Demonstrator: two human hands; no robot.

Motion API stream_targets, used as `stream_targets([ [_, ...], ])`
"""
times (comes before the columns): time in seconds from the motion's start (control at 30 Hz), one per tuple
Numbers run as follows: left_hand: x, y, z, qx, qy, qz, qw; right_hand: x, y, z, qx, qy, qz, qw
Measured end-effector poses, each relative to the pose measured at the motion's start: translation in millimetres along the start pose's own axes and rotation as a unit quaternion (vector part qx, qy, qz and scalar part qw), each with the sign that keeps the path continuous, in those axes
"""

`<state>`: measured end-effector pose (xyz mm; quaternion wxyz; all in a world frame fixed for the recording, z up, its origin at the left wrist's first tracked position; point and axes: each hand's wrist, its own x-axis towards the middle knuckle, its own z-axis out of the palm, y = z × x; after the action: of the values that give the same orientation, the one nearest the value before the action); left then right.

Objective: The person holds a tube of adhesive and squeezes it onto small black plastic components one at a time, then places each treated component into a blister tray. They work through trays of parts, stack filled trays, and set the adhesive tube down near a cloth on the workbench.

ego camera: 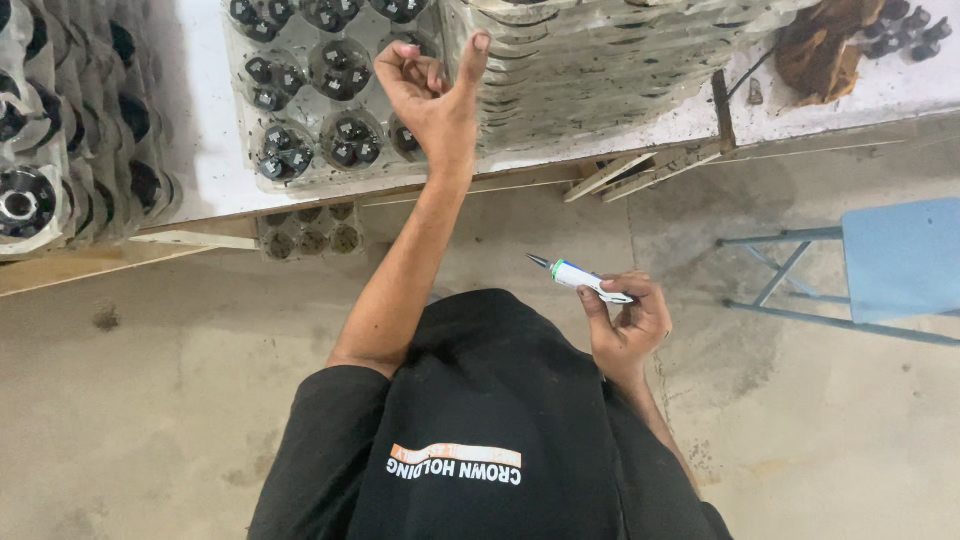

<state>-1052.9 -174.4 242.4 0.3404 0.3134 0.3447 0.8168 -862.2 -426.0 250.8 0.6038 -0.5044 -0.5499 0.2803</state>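
Picking seems the step in hand: left hand (430,95) hovers, fingers curled and empty, over the clear tray (330,100) of black parts on the tabletop (205,150). Right hand (625,325) pinches a marker (580,279) by the lap. A precise grip on one part likely comes next.

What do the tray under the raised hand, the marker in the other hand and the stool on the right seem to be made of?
The tray looks like thin clear moulded plastic: glossy, see-through pockets holding dark parts. The marker, held in the right hand, seems smooth white plastic with a green band and a dark tip. The stool shows a matte pale blue seat, material unclear, on thin painted tubes, probably metal.
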Motion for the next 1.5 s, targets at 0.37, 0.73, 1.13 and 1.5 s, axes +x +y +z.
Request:
stream_targets([
  [0.37,1,6,4,0.051,0.007,0.012,0.999,1,-2,-1,0.006,0.008,0.0,1.0],
  [0.73,16,20,14,0.078,-0.034,0.077,0.993,1,2,-1,0.007,0.012,0.002,1.0],
  [1.13,-8,-43,-129,0.032,0.177,-0.179,0.967,3,2,-2,0.015,0.007,0.017,1.0],
  [1.5,-45,-74,-183,0.144,0.216,-0.353,0.899,5,8,3,0.014,-0.007,0.015,1.0],
])
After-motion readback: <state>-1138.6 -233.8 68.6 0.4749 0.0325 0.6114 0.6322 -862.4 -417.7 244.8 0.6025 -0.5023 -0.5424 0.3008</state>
